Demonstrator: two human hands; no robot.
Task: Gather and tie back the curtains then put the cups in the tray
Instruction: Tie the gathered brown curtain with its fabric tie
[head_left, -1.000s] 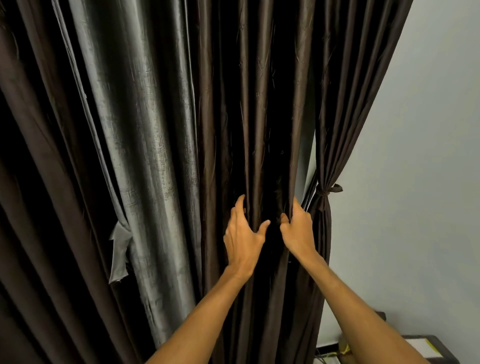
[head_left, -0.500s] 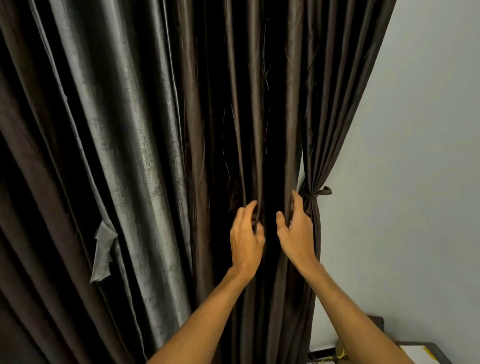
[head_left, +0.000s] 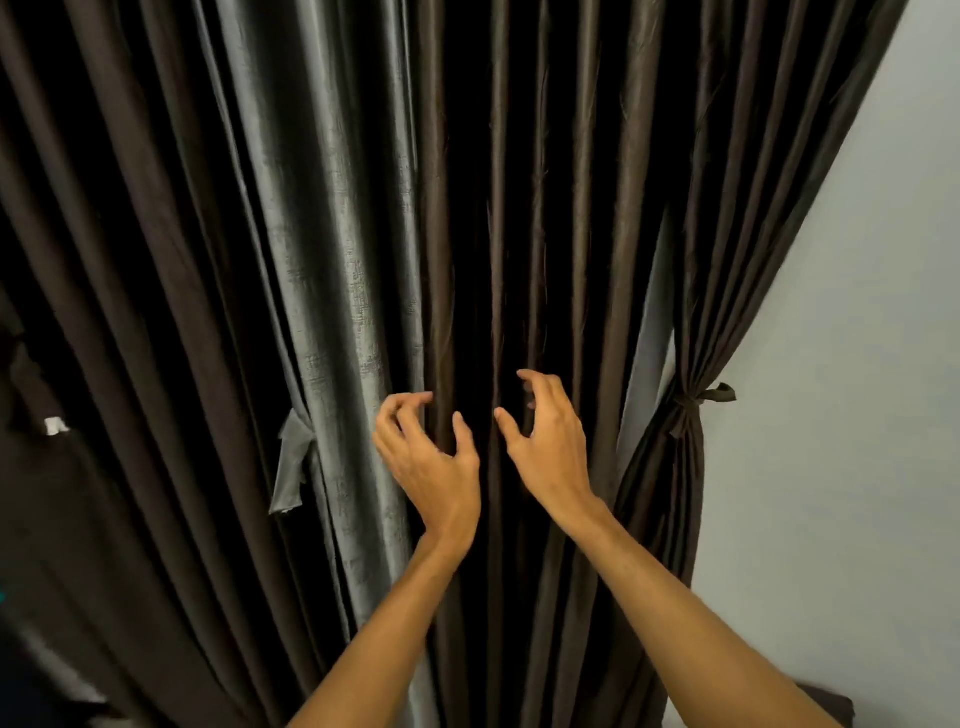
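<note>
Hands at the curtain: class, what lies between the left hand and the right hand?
In the head view, dark folds of the brown curtain hang between the left hand and the right hand.

Two hands (head_left: 436, 467) (head_left: 550, 447), two ties (head_left: 291, 457) (head_left: 698, 400) — one tied curtain (head_left: 670, 493)

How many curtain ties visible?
2: brown tie knotted round the right bundle; grey tie hanging loose left of the left hand. Folds may hide others.

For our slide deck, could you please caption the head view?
Left hand and right hand, fingers spread, reach for the curtain's middle folds; the bundle at right is tied.
</note>
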